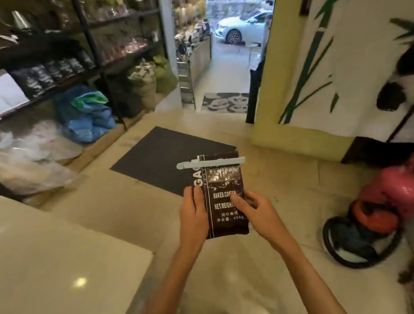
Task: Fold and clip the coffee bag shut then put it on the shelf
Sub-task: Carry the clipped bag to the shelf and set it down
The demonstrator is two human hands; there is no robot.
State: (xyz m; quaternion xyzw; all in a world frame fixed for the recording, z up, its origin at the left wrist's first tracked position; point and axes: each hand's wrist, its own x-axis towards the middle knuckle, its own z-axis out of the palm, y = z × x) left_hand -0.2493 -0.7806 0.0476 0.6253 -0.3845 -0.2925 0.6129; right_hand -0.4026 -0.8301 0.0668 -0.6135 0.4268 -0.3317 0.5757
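I hold a dark brown coffee bag [222,180] upright in front of me with both hands. White print on it reads "BAKED COFFEE" and "NET WEIGHT". A long pale clip [210,163] lies across its folded top edge. My left hand [194,215] grips the bag's left side. My right hand [253,207] grips its right side, thumb on the front. The dark metal shelf [69,76] stands at the far left and carries a row of similar dark coffee bags [51,73].
A pale counter top [41,263] lies at lower left. A dark floor mat [165,156] sits ahead. Sacks and a blue bag [86,115] rest under the shelf. A pink and red object [396,193] stands on the floor at right. A doorway [234,39] opens beyond.
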